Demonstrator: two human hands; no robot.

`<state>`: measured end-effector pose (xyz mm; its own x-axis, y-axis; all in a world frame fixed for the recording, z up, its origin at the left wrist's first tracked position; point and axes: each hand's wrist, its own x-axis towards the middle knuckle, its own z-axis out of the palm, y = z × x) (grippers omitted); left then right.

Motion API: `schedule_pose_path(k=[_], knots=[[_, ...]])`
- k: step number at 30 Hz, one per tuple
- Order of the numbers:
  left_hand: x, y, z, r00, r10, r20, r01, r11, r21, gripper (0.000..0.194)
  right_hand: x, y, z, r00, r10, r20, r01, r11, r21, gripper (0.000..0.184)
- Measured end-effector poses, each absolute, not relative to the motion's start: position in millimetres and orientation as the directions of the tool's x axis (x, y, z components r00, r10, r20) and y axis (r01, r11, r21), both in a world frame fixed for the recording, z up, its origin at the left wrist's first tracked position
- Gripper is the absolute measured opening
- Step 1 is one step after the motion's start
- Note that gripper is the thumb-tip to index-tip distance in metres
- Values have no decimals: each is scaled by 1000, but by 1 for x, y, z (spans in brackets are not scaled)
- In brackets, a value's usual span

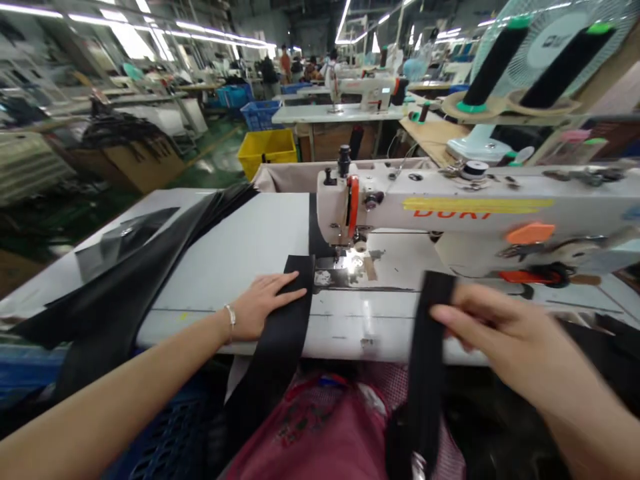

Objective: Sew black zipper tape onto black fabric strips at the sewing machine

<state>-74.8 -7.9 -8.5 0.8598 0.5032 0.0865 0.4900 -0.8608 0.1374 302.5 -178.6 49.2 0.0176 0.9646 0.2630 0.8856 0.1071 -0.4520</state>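
Note:
My left hand [267, 300] lies on a black fabric strip [285, 333], its fingers stretched out and pressing it against the white sewing table. This strip runs down over the table's front edge, and its far end lies just left of the presser foot. My right hand [480, 327] is closed, pinching the upper end of a black zipper [427, 373] between thumb and fingers. The zipper hangs in front of the table edge, with a shiny metal piece low on it. Between and beyond my hands stands the white sewing machine [450, 207], its needle area lit.
Long black strips [165, 267] are piled at the table's left. A blue crate [170, 427] sits below the edge. Beyond the machine are a yellow bin [267, 150], a fan [550, 47] and black thread cones [500, 63]. Other workstations and people are farther back.

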Motion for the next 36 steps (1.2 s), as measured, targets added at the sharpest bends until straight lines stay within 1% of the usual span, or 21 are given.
schedule_pose_path(k=[2, 4, 6, 8, 9, 11, 13, 15, 17, 18, 20, 21, 23, 26, 32, 36], knots=[[-62, 11, -7, 848, 525, 68, 510, -845, 163, 62, 273, -121, 30, -100, 964, 247, 875, 203, -440, 36], [-56, 25, -8, 842, 537, 52, 520, -833, 191, 57, 252, -73, 6, -150, 946, 287, 884, 258, -389, 29], [-54, 32, -10, 829, 559, 27, 542, -814, 210, 52, 242, -44, -15, -184, 928, 325, 888, 299, -350, 21], [-53, 34, -10, 816, 577, 19, 559, -798, 224, 46, 243, -34, -26, -267, 902, 339, 872, 376, -313, 18], [-51, 34, -9, 815, 578, 37, 556, -798, 231, 44, 245, -33, -29, -316, 886, 339, 858, 419, -298, 18], [-42, 33, -7, 833, 541, 118, 503, -829, 245, 42, 252, -37, -29, -393, 859, 328, 828, 486, -280, 23], [-29, 30, -7, 875, 436, 211, 385, -890, 244, 43, 255, -42, -27, -433, 843, 320, 813, 519, -265, 32], [-14, 27, -8, 921, 310, 235, 261, -940, 219, 44, 256, -45, -26, -456, 833, 312, 811, 534, -241, 38], [-1, 23, -9, 959, 217, 180, 183, -965, 188, 51, 254, -46, -26, -457, 835, 305, 818, 530, -224, 41], [3, 22, -10, 970, 201, 138, 176, -969, 174, 60, 253, -46, -26, -453, 841, 298, 823, 522, -223, 41], [8, 20, -10, 974, 214, 70, 201, -967, 156, 75, 252, -46, -27, -439, 853, 282, 831, 505, -234, 40], [8, 20, -10, 971, 234, 53, 224, -963, 152, 77, 252, -45, -28, -434, 857, 277, 832, 500, -241, 40], [7, 21, -10, 962, 270, 36, 261, -953, 154, 71, 253, -45, -28, -432, 857, 280, 829, 500, -251, 40], [4, 23, -12, 958, 283, 45, 271, -947, 174, 66, 254, -44, -27, -433, 855, 287, 825, 504, -255, 39], [1, 26, -18, 959, 277, 66, 260, -946, 192, 70, 253, -44, -27, -430, 858, 283, 833, 497, -242, 39], [0, 28, -18, 960, 264, 90, 237, -943, 234, 71, 253, -44, -26, -429, 855, 292, 838, 498, -225, 39]])
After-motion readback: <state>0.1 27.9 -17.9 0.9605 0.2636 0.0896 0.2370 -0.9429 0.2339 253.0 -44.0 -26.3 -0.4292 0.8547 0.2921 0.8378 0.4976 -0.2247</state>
